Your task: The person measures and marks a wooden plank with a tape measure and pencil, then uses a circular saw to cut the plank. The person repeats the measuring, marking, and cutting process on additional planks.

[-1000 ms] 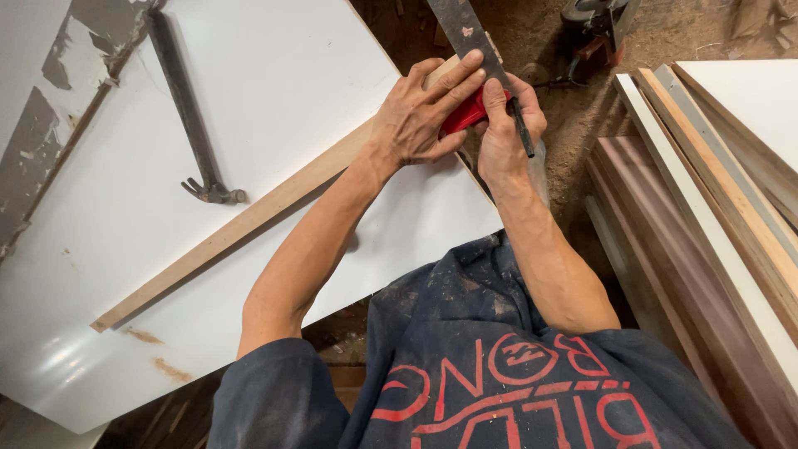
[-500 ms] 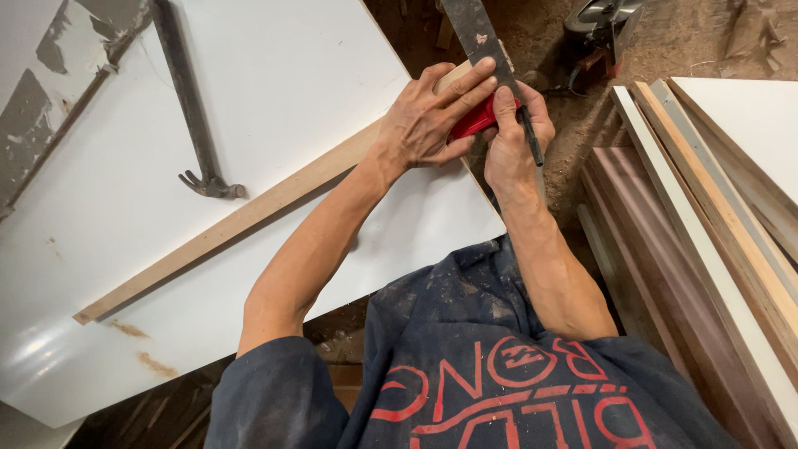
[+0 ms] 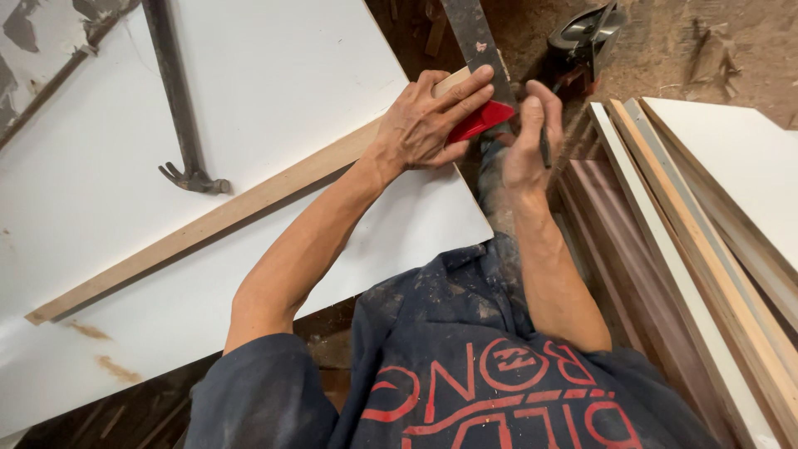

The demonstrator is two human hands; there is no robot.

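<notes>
A long wooden strip (image 3: 241, 208) is laid diagonally across a white board (image 3: 274, 75), running from the lower left of the frame up to the upper centre. At its upper end a square with a red stock (image 3: 478, 120) is pressed down by the left hand (image 3: 428, 120), fingers spread flat over stock and strip; the square's dark metal blade (image 3: 474, 37) reaches toward the top edge of the frame. The right hand (image 3: 528, 137) is closed narrowly around a thin dark pencil (image 3: 544, 150), just right of the blade; whether the tip touches the wood cannot be told.

For the marking step that appears to be in hand, the red stock is best kept tight against the strip's edge so that the blade stays square. Firm downward pressure from the left hand should be held until the line is finished. The pencil is best run close along the blade in 1 stroke.

A claw hammer (image 3: 179, 108) lies well apart at the upper left. A circular saw (image 3: 586, 33) sits on the sawdust floor at the upper right, and stacked panels (image 3: 690, 249) lean along the right side.
</notes>
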